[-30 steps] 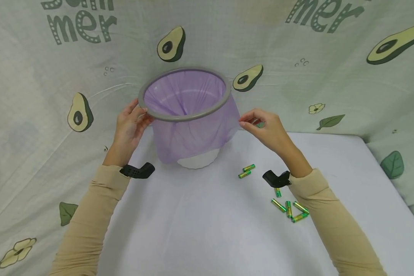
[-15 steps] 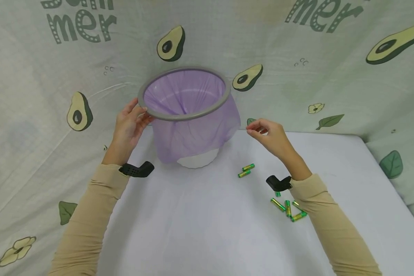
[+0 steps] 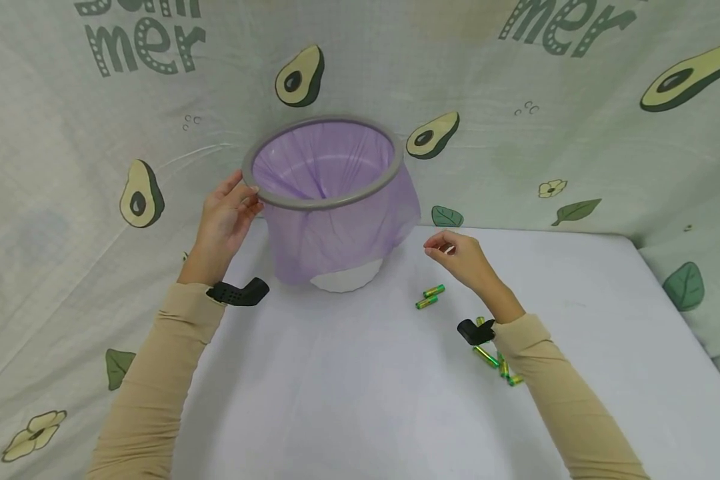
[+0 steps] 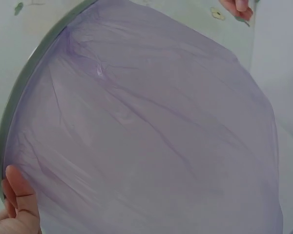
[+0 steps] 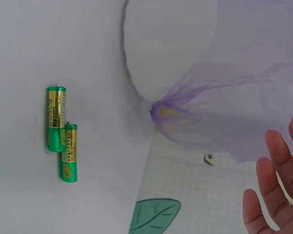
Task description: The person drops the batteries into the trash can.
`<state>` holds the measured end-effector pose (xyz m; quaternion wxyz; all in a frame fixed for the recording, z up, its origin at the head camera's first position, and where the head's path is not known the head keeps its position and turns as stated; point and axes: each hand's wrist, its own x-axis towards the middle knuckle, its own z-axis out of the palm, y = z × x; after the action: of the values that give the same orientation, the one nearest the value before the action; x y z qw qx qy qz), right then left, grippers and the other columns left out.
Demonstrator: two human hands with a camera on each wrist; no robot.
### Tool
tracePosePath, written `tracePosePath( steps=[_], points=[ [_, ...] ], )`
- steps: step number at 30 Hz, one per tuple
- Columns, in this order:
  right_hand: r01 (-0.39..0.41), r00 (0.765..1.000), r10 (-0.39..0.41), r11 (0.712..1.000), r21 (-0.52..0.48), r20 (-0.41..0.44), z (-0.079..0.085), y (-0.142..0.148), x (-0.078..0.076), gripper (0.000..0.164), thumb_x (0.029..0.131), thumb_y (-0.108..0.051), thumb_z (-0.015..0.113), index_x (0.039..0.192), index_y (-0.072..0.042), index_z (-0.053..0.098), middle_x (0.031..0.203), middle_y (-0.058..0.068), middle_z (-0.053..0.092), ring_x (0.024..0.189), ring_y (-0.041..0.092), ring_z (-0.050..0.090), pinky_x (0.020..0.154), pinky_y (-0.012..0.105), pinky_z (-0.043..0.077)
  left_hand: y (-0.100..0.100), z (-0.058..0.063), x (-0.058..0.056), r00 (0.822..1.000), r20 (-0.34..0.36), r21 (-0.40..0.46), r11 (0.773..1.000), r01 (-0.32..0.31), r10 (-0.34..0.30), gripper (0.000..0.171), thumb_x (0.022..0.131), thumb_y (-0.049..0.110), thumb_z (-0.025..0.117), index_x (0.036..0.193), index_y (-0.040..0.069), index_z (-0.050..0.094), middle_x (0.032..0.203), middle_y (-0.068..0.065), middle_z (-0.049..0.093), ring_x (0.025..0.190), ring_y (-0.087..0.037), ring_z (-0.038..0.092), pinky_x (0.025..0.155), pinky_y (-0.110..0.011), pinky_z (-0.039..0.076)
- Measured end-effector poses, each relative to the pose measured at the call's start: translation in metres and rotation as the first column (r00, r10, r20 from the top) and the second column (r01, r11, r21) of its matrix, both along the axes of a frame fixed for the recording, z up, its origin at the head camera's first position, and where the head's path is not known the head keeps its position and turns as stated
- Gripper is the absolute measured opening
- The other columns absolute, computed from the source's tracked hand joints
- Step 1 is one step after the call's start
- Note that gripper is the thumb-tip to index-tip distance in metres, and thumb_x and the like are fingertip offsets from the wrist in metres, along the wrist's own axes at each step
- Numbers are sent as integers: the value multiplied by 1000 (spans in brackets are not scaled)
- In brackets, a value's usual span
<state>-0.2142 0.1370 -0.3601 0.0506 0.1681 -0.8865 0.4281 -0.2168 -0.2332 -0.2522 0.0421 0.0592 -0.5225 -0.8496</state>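
A white wastebasket with a grey ring rim stands at the back of the table, lined with a purple bin bag folded over its outside. My left hand pinches the rim at its left side, thumb outside in the left wrist view. To the right of the bag, my right hand hovers over the table, fingers loosely curved and nothing visible in them. Nearest to it lie two green-and-gold batteries, one touching the other.
Several more batteries lie partly hidden under my right forearm. A pale cloth printed with avocados hangs behind the white table. Black wrist mounts stick out from both sleeves.
My right hand has drawn away from the bag's right side and come down toward the table, its forearm covering more of the batteries. The left hand and the wastebasket stay put.
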Motion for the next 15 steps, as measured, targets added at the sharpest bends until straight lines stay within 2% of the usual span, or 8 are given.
tracePosePath(
  steps=[8, 15],
  points=[
    [14, 999, -16, 999, 42, 47, -25, 0, 1, 14, 89, -14, 62, 97, -3, 65, 91, 12, 66, 86, 23, 57, 73, 28, 46, 0, 2, 0, 1000, -11, 84, 996, 11, -10, 71, 86, -11, 54, 147, 7, 22, 127, -6, 38, 86, -13, 46, 71, -17, 48],
    [11, 991, -19, 998, 61, 132, -39, 1, 2, 15, 90, -15, 61, 99, -4, 65, 93, 12, 65, 88, 24, 55, 72, 29, 44, 1, 2, 0, 1000, -9, 128, 992, 10, -9, 73, 85, -14, 52, 148, 7, 21, 129, -7, 37, 93, -14, 47, 75, -18, 50]
  ],
)
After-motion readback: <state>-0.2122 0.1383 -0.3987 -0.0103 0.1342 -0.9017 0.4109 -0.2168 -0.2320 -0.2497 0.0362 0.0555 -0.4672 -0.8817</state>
